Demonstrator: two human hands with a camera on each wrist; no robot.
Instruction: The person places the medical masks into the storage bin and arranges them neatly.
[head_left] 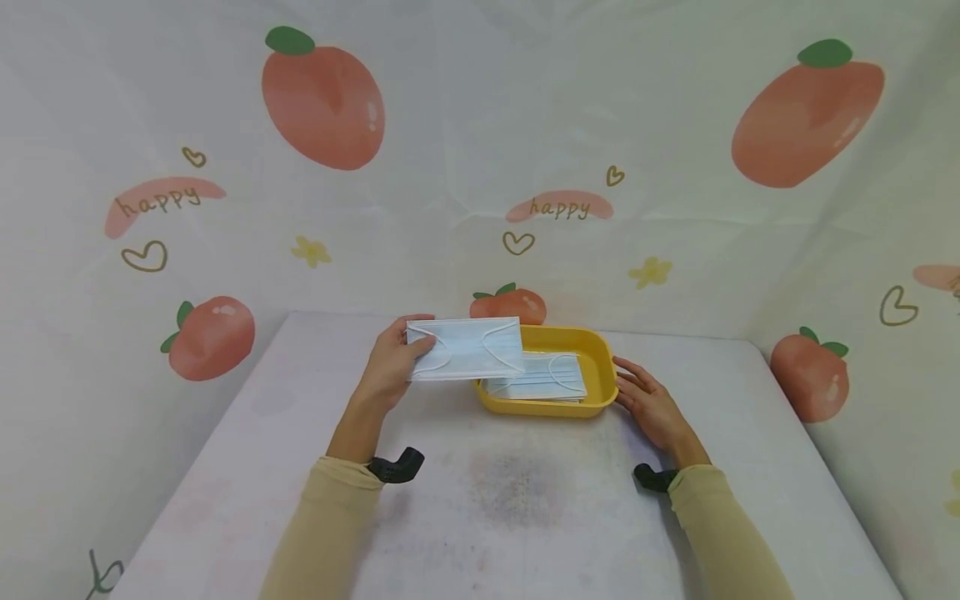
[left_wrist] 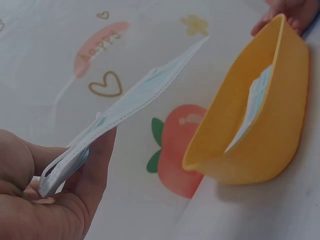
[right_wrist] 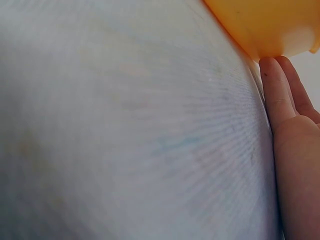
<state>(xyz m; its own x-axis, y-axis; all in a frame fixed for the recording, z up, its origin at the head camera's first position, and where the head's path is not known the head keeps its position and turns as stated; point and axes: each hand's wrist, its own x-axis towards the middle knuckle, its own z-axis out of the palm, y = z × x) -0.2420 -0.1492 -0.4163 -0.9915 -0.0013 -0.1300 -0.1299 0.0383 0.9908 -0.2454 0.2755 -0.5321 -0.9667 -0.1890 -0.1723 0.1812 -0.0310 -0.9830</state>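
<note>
In the head view my left hand (head_left: 393,358) pinches a light blue face mask (head_left: 468,350) by its left end, thumb in front and fingers behind. The mask is raised above the table, its white ear loops showing, and its right end overlaps the yellow tray (head_left: 600,367). More masks (head_left: 543,379) lie stacked flat inside that tray. From the left wrist view the held mask (left_wrist: 145,95) appears nearly edge-on, tilted upward, apart from the tray (left_wrist: 280,135). My right hand (head_left: 652,408) rests at the tray's right side, its extended fingertips (right_wrist: 272,70) right at the outer wall.
The white table (head_left: 517,533) spreads in front of the tray, with a greyish stain near its middle. Behind it hangs a pale backdrop (head_left: 442,125) printed with peaches, hearts and flowers. Each wrist carries a black device (head_left: 397,465).
</note>
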